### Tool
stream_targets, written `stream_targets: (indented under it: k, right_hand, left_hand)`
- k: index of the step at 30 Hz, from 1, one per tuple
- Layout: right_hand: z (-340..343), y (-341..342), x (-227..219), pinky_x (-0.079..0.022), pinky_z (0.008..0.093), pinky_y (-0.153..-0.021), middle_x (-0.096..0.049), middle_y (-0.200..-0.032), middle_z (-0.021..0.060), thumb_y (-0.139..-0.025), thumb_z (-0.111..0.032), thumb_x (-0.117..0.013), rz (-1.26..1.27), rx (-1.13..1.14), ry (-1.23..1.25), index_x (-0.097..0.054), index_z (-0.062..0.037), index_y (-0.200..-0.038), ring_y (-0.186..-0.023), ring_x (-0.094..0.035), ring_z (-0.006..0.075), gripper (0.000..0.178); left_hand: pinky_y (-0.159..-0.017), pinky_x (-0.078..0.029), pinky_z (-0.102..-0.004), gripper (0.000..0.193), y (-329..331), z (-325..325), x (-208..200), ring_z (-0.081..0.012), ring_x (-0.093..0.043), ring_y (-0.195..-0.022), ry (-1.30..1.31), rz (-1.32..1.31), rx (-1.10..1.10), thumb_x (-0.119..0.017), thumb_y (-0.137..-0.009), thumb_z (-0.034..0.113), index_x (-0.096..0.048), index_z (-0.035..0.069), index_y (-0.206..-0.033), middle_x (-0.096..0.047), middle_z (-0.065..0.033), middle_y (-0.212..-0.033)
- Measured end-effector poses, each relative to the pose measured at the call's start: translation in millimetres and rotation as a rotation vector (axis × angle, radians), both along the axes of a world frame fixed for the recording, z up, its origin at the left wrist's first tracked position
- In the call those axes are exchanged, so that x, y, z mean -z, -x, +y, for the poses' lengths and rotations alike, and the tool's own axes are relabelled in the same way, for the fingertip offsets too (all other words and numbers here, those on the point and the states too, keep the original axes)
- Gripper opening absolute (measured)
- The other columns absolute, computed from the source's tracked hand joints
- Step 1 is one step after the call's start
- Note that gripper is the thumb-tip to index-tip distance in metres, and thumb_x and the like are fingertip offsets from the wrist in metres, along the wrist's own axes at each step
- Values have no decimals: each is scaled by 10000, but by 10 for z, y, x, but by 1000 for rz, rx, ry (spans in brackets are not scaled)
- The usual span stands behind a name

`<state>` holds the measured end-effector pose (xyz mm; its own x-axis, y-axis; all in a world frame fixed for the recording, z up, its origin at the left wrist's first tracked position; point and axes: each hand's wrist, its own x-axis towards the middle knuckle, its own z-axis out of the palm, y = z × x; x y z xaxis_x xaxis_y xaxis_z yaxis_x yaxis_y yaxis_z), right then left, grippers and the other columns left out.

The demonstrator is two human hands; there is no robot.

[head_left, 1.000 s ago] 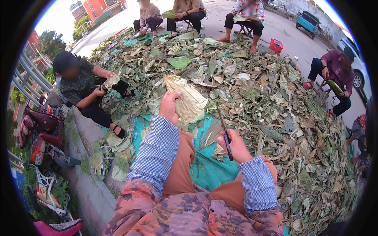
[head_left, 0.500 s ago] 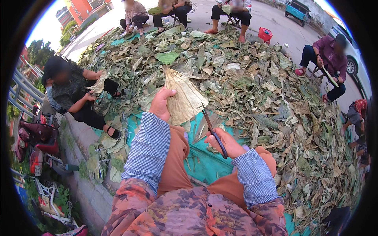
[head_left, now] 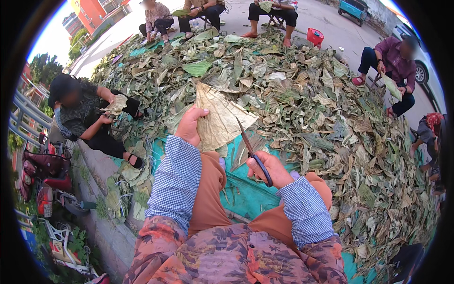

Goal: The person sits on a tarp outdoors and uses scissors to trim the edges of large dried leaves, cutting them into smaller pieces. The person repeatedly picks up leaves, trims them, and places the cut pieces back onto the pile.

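Red bucket [head_left: 315, 36] sat at the far edge of the leaf pile [head_left: 302, 94], inside hidden | left hand [head_left: 190, 126] gripped a big dry leaf [head_left: 220, 118], held up just in front of the pile | right hand [head_left: 269, 169] clenched on scissors [head_left: 253, 152], blades touching the leaf's lower edge | teal sheet [head_left: 246, 189] under the pile
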<state>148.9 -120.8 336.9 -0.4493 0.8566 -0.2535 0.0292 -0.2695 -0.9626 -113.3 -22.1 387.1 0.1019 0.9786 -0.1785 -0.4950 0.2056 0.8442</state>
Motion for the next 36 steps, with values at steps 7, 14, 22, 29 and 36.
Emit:
stream_targets:
  k: [7, 14, 22, 29, 36]
  right_hand:
    - [-2, 3, -76, -358, 210, -435, -598, -623, 3, -858, -421, -749, -24, 44, 11, -640, -38, -881, -496, -500, 48, 398]
    - [-11, 4, -137, -391, 210, -453, -593, -619, -3, -825, -366, -795, -79, 73, 4, -640, -38, -842, -518, -543, 57, 363]
    - [-9, 46, -113, -414, 222, -506, -589, -699, -3, -845, -327, -787, -14, 15, 2, -588, -22, -912, -605, -540, 51, 371]
    - [-3, 65, 33, -392, 222, -525, -547, -708, -32, -866, -299, -770, -29, 44, -67, -579, -17, -924, -613, -471, 36, 345]
    - [2, 64, -65, -421, 218, -524, -566, -694, -17, -863, -338, -764, 4, 56, 32, -608, -14, -914, -591, -524, 59, 363]
  left_hand:
    - [-964, -515, -446, 399, -10, -23, -23, -281, -646, -1038, 8, 17, -16, -516, -851, 49, -508, -2, -1247, -641, -137, -1130]
    - [-959, -520, -447, 410, 18, -17, -4, -280, -647, -1039, 13, 31, -23, -510, -854, 48, -502, -2, -1260, -640, -138, -1140]
    - [-957, -524, -438, 409, 3, -29, -18, -276, -650, -1039, 2, 9, -6, -502, -854, 28, -495, -6, -1261, -637, -143, -1141]
    - [-955, -522, -418, 390, -29, -57, -65, -269, -651, -1039, -18, 22, -11, -500, -856, 16, -501, -26, -1244, -639, -148, -1134]
    - [-950, -525, -412, 415, -10, -16, -4, -262, -654, -1033, -20, 39, 64, -501, -861, 12, -494, -43, -1272, -640, -156, -1151]
